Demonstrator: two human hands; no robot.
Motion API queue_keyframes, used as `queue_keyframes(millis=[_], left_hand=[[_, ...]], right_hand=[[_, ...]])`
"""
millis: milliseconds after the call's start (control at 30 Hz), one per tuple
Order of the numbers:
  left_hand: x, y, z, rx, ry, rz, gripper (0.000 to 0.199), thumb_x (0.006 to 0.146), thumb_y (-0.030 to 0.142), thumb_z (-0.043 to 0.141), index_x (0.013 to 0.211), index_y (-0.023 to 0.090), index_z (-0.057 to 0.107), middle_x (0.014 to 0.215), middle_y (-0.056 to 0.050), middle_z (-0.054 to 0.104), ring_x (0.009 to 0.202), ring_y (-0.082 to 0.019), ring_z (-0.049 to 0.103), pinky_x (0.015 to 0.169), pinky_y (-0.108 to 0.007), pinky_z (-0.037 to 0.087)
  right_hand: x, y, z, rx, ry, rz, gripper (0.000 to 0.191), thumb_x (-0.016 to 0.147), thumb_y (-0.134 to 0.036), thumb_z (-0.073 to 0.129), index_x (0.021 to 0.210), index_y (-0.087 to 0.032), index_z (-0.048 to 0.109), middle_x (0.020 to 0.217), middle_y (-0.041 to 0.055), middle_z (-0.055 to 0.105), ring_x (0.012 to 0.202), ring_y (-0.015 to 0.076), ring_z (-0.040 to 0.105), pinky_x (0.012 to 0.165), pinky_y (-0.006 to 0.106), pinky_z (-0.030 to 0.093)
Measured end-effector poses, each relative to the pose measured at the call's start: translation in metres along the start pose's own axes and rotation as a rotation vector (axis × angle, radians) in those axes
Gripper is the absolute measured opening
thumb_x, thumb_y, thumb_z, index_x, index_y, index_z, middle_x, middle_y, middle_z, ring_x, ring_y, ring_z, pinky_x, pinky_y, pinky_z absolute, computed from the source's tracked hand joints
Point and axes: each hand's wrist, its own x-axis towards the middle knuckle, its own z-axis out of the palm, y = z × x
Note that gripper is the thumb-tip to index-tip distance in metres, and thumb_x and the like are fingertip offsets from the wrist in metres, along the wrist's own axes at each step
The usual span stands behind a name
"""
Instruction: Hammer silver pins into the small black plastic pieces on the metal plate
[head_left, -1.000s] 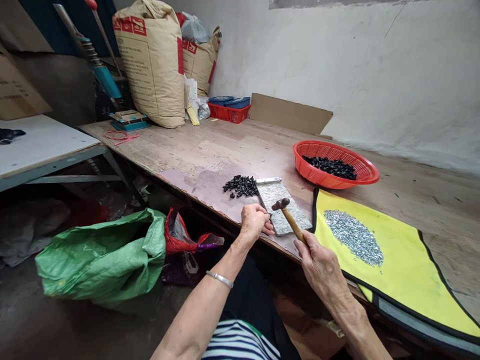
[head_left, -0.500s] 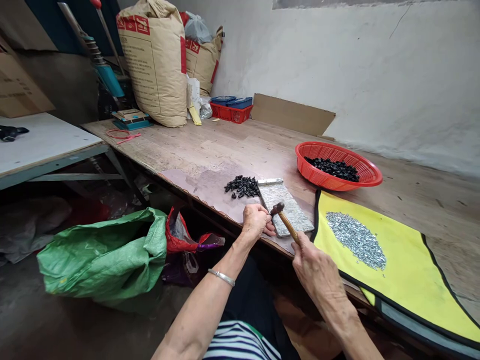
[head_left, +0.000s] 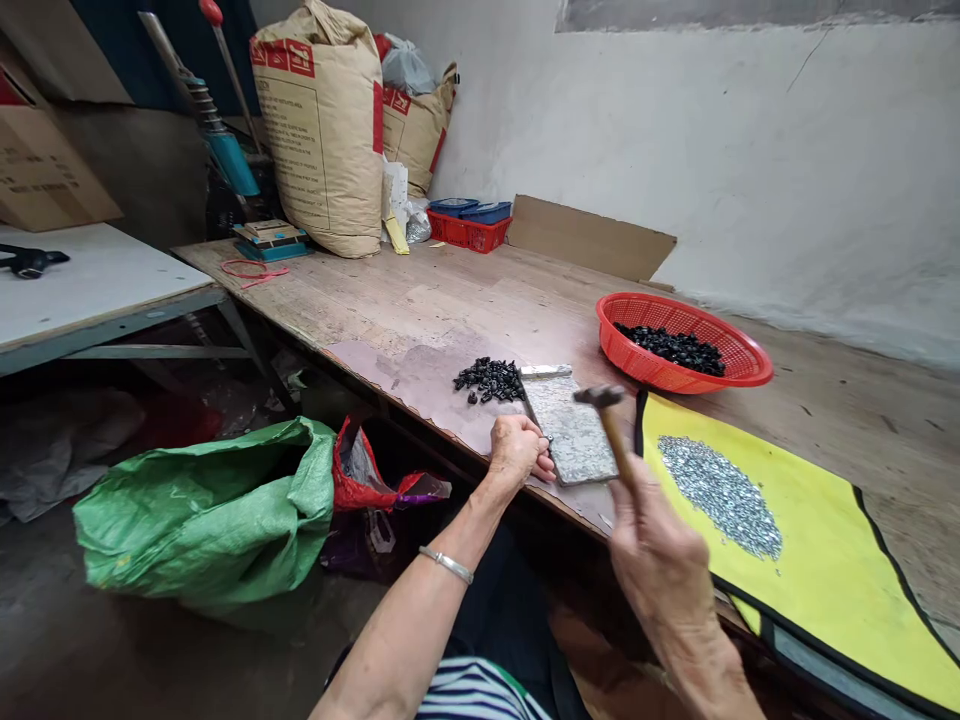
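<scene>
Wooden-handled hammer (head_left: 610, 425) clamped in raised right hand (head_left: 664, 570); left hand (head_left: 517, 450), fingers together, touches speckled grey stone slab (head_left: 571, 430) at three o'clock.

The right hand (head_left: 660, 580) and the wooden-handled hammer (head_left: 611, 425) it grips are motion-blurred, softening the edges of the hammer's head. The left hand's (head_left: 516, 450) fingers hide whatever they pinch at the edge of the grey speckled stone slab (head_left: 571, 430). The heaped small black pieces (head_left: 489, 380) and the silvery bits (head_left: 718, 497) on the yellow black-edged fabric mat (head_left: 825, 560) are too small to identify, and that mat runs off the picture's right and bottom edges.
</scene>
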Motion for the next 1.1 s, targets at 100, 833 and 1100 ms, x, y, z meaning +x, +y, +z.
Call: queue_keyframes(millis=[100,833,1100], left_hand=[[0.001,0.000,0.000,0.001,0.006,0.004,0.019,0.065,0.000,0.054,0.057,0.015,0.045,0.034,0.001,0.049,0.029,-0.014,0.050,0.037,-0.030,0.051],[0.000,-0.001,0.000,0.010,0.012,0.025,0.019,0.067,0.000,0.053,0.056,0.014,0.046,0.033,0.002,0.048,0.029,-0.015,0.050,0.038,-0.030,0.051],[0.002,-0.002,0.000,0.005,0.018,0.022,0.020,0.066,-0.001,0.052,0.055,0.014,0.045,0.032,0.002,0.047,0.028,-0.014,0.049,0.038,-0.029,0.050]], right_hand=[[-0.005,0.001,0.010,-0.184,-0.245,-0.009,0.032,0.088,-0.019,0.040,0.113,-0.017,0.060,0.069,0.0055,0.066,0.044,0.0180,0.056,0.042,0.027,0.034],[-0.007,-0.004,0.014,-0.266,-0.212,-0.011,0.033,0.088,-0.019,0.041,0.117,-0.015,0.058,0.071,0.0058,0.067,0.046,0.0166,0.056,0.044,0.026,0.032],[-0.010,-0.011,0.019,-0.174,-0.196,0.073,0.033,0.089,-0.019,0.037,0.112,-0.012,0.060,0.072,0.0104,0.065,0.050,0.0186,0.056,0.047,0.027,0.031]])
